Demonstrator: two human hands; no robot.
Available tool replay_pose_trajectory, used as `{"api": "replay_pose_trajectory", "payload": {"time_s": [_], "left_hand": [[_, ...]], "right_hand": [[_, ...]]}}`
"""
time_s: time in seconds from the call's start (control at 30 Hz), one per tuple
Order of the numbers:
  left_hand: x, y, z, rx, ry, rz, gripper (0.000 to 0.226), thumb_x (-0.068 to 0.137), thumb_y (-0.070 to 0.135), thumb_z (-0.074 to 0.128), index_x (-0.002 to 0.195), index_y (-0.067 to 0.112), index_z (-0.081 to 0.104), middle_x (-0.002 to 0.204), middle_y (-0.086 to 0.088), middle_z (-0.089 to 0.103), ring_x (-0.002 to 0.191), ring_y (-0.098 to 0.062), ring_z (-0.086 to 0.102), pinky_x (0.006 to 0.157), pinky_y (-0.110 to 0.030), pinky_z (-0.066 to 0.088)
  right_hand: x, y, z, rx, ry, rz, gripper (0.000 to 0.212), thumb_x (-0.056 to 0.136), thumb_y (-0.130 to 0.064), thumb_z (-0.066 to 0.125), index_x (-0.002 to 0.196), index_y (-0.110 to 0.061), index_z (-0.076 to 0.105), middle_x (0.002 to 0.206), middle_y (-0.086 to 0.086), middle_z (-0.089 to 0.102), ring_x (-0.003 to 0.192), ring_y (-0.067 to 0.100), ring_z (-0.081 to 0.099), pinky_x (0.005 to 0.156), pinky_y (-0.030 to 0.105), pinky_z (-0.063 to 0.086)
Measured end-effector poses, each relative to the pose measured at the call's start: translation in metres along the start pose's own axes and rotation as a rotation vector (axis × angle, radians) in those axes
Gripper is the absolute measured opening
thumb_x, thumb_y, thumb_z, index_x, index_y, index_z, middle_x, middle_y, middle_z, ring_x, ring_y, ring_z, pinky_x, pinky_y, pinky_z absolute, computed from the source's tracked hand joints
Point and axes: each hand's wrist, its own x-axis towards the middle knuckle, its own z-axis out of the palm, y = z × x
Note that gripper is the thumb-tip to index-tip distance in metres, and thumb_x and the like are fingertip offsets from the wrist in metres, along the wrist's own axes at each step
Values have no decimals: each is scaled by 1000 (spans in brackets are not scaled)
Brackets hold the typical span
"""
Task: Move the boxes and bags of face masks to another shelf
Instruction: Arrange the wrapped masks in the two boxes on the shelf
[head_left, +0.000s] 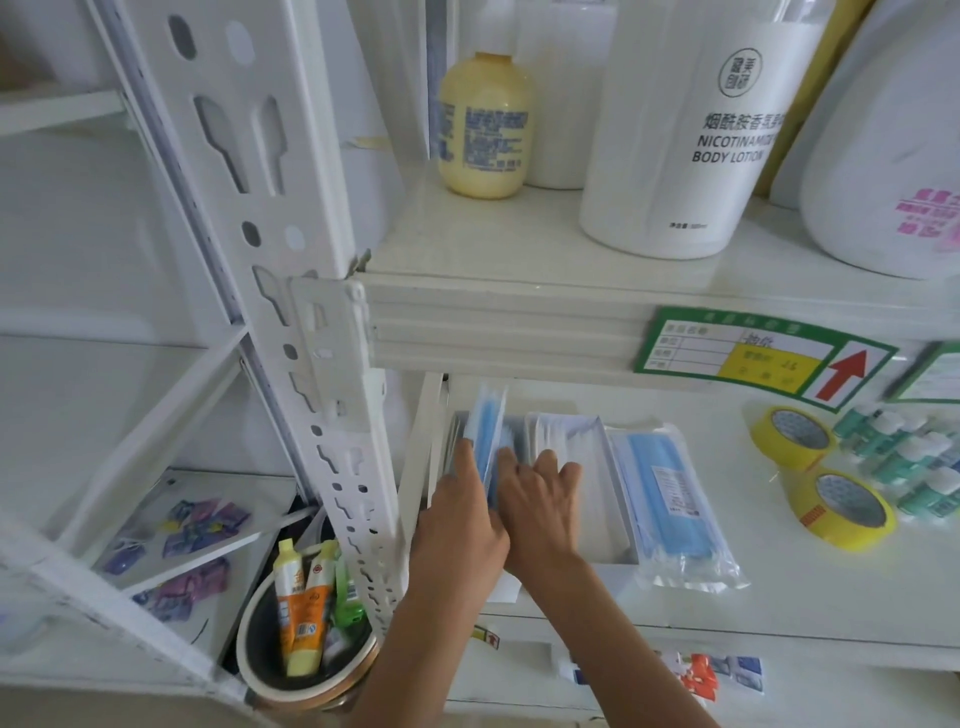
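Step in hand: pick-up from lower shelf (779, 597), apparently.
Left hand (457, 525): fingers laid along upright bag of blue masks (485, 431); grip itself cannot be made out.
Right hand (540, 499): fingers spread, loosely curled, on open box of white masks (576, 441).
Flat mask bag (670, 499): just beyond right fingers, untouched.
Next, likely: firm clasp, lift clear, carry to another shelf.

white metal shelving (498, 312), perforated upright post (291, 291), soft even daylight; pale wall behind

Blue masks (667, 499), yellow tape (792, 438), white shelf (519, 312), yellow btl (485, 124).
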Motion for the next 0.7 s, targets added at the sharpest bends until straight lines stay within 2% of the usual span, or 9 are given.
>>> {"api": "replay_pose_trajectory", "payload": {"time_s": [0.07, 0.13, 0.23, 0.3, 0.33, 0.43, 0.53, 0.63, 0.7], "left_hand": [[0, 0, 1, 18, 11, 11, 63, 98, 22, 53, 150, 23, 17, 115, -6, 63, 98, -26, 68, 73, -35, 50], [0, 1, -1, 53, 39, -1, 65, 98, 24, 56, 150, 21, 16, 117, -5, 63, 99, -24, 68, 73, -33, 50], [-1, 2, -5, 130, 41, -5, 66, 99, 26, 54, 151, 18, 13, 116, -6, 63, 101, -25, 67, 78, -36, 54], [0, 3, -6, 151, 17, -11, 62, 100, 29, 53, 148, 16, 17, 113, -8, 64, 99, -26, 67, 77, -37, 53], [2, 4, -6, 148, 3, -23, 59, 100, 29, 53, 147, 16, 20, 112, -8, 64, 98, -27, 68, 75, -36, 52], [6, 1, -5, 105, -44, -41, 53, 100, 26, 53, 143, 16, 25, 102, -6, 64, 91, -28, 66, 67, -34, 46], [8, -6, -1, 107, -138, 15, 50, 99, 25, 52, 140, 17, 27, 97, -4, 64, 85, -28, 68, 70, -39, 55], [6, -9, 10, 250, -252, 121, 77, 98, 30, 56, 155, 17, 7, 108, -7, 69, 88, -24, 70, 72, -37, 57], [4, -11, 15, 278, -290, 130, 91, 96, 34, 59, 158, 19, -6, 121, -8, 66, 92, -23, 69, 73, -35, 55]], "right_hand": [[-1, 1, -3, 68, 18, 12, 42, 69, -30, 55, 109, -22, 47, 72, -7, 61, 88, 25, 50, 72, 41, 23], [-3, 2, -8, 122, 42, 17, 50, 71, -28, 55, 120, -20, 48, 77, -5, 65, 93, 24, 55, 76, 40, 27], [-5, 4, -15, 242, 75, 52, 62, 76, -24, 57, 136, -21, 41, 75, -6, 59, 77, 20, 55, 84, 34, 34], [-5, 3, -21, 295, 115, 66, 61, 79, -20, 57, 137, -23, 40, 71, -8, 56, 66, 18, 51, 81, 31, 37], [-5, 3, -22, 324, 123, 71, 61, 80, -18, 58, 137, -24, 40, 73, -7, 60, 66, 19, 54, 77, 31, 37], [-8, 8, -20, 542, 80, 139, 62, 80, -16, 60, 138, -28, 39, 92, -3, 68, 77, 22, 63, 66, 30, 41], [-7, 14, -15, 741, 72, 215, 56, 84, -26, 67, 134, -31, 43, 95, -9, 64, 80, 13, 63, 63, 22, 46], [-7, 18, -9, 758, 99, 137, 44, 95, -45, 60, 135, -31, 48, 116, -9, 62, 93, 12, 66, 77, 25, 52], [-7, 22, -5, 701, 78, 52, 36, 100, -38, 54, 133, -27, 52, 125, -3, 58, 98, 17, 65, 81, 27, 53]]}}
